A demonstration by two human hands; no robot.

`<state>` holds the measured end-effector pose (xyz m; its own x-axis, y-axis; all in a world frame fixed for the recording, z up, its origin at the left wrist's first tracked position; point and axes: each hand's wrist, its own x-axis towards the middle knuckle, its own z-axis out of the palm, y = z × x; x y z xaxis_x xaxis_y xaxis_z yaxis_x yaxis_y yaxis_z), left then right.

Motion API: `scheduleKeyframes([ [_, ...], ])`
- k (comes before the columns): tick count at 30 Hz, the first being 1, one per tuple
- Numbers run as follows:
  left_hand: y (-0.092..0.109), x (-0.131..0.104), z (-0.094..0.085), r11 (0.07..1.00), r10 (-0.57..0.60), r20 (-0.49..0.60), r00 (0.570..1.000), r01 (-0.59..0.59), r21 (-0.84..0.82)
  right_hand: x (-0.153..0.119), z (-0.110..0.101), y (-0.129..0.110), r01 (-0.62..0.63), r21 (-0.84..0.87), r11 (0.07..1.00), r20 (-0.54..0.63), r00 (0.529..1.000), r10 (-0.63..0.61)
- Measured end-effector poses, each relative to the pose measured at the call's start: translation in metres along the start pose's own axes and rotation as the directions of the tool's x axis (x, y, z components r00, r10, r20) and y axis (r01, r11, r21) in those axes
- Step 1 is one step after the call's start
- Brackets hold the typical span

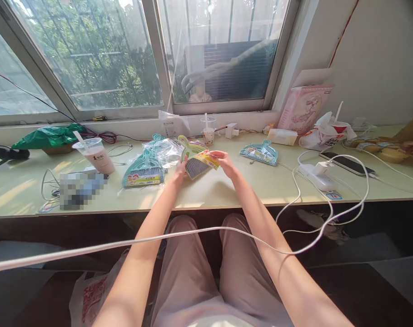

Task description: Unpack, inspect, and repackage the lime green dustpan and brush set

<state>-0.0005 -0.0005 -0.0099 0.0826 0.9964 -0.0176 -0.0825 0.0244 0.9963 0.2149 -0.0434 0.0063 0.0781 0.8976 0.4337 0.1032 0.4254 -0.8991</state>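
Observation:
Over the pale green desk [226, 190] I hold a small green brush and dustpan set [191, 160] with grey bristles. My left hand [180, 172] grips its lower left side. My right hand [223, 162] pinches the yellow paper label [208, 160] on it. Clear plastic wrapping [163, 152] lies just left of it. A packaged teal brush set [143, 171] lies further left, and another teal set [260, 153] lies to the right.
A pink drink cup with a straw [95, 155] stands at left near a green bag [49, 135]. A small cup [208, 131] is by the window. White power strip [318, 178], cables, phone [347, 163], pink box [303, 109] and snack bags fill the right.

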Motion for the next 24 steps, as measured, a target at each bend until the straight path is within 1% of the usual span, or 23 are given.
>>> scheduleKeyframes([
  [1,-0.001,0.000,0.001,1.000,-0.014,0.034,0.999,0.013,0.014,-0.001,0.003,0.002,-0.003,-0.014,1.000,0.085,0.996,0.004],
  [2,-0.002,-0.001,0.001,0.999,-0.028,0.062,0.998,0.027,0.021,-0.002,0.005,0.004,-0.001,-0.062,0.998,0.120,0.993,0.008],
  [3,-0.002,-0.001,0.002,0.999,-0.041,0.083,0.996,0.038,0.027,-0.002,0.006,0.006,0.005,-0.133,0.991,0.116,0.993,0.011],
  [5,-0.002,-0.003,0.003,0.998,-0.053,0.120,0.991,0.047,0.052,-0.002,0.005,0.011,0.004,-0.288,0.958,0.060,0.998,0.014],
  [7,-0.002,-0.004,0.003,0.997,-0.033,0.153,0.988,0.022,0.074,-0.002,0.002,0.013,0.000,-0.400,0.916,0.026,1.000,0.012],
  [8,-0.003,-0.005,0.003,0.997,-0.016,0.174,0.985,0.002,0.079,-0.002,0.001,0.013,0.005,-0.437,0.899,0.031,0.999,0.010],
  [12,-0.003,-0.009,0.005,0.998,0.031,0.248,0.968,-0.045,0.051,-0.004,0.001,0.011,0.029,-0.547,0.837,0.076,0.997,0.014],
  [16,-0.001,-0.013,0.007,0.998,0.040,0.289,0.956,-0.050,0.026,-0.006,0.005,0.008,0.045,-0.645,0.763,0.062,0.998,-0.007],
  [19,0.000,-0.015,0.007,0.994,0.058,0.297,0.953,-0.082,0.071,-0.006,0.008,0.007,0.043,-0.701,0.712,0.038,0.999,-0.023],
  [22,-0.002,-0.015,0.007,0.989,0.059,0.301,0.952,-0.097,0.112,-0.009,0.011,0.004,0.052,-0.745,0.665,0.039,0.999,-0.035],
  [24,-0.002,-0.013,0.006,0.990,0.065,0.277,0.959,-0.096,0.099,-0.013,0.013,0.000,0.060,-0.767,0.639,0.000,0.996,-0.093],
])
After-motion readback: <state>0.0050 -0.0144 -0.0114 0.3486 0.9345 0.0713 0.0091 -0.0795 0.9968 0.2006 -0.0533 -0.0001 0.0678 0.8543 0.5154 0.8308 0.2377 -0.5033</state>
